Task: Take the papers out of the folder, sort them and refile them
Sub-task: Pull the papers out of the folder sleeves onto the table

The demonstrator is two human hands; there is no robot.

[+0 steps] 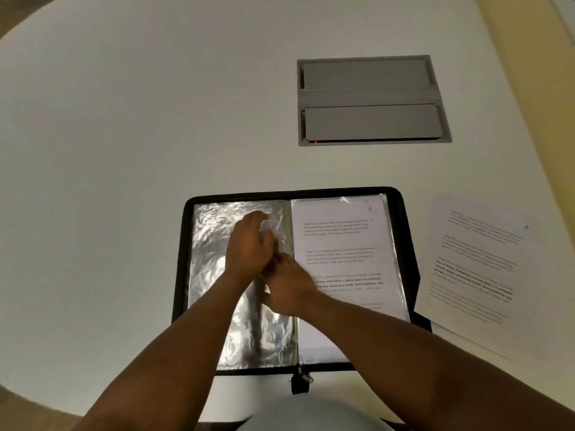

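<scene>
Folder (pixel 292 284) lies flat, wide open, on desk (pixel 124 150). Left hand (pixel 249 244) flat on shiny sleeve (pixel 211 269); right hand (pixel 287 286) beside it, blurry, cannot tell grip. Sleeve thin, floppy, slippery: pinch top edge. Loose papers (pixel 476 269) light, bendy.

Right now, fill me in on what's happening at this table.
A person is working through an open zip folder lying flat on the white table. Both hands are over the shiny plastic sleeve on its left side: the left hand lies spread on the sleeve, and the right hand crosses in beside it, blurred. A printed page sits in the right-hand sleeve. Loose printed sheets lie to the right of the folder.
</scene>
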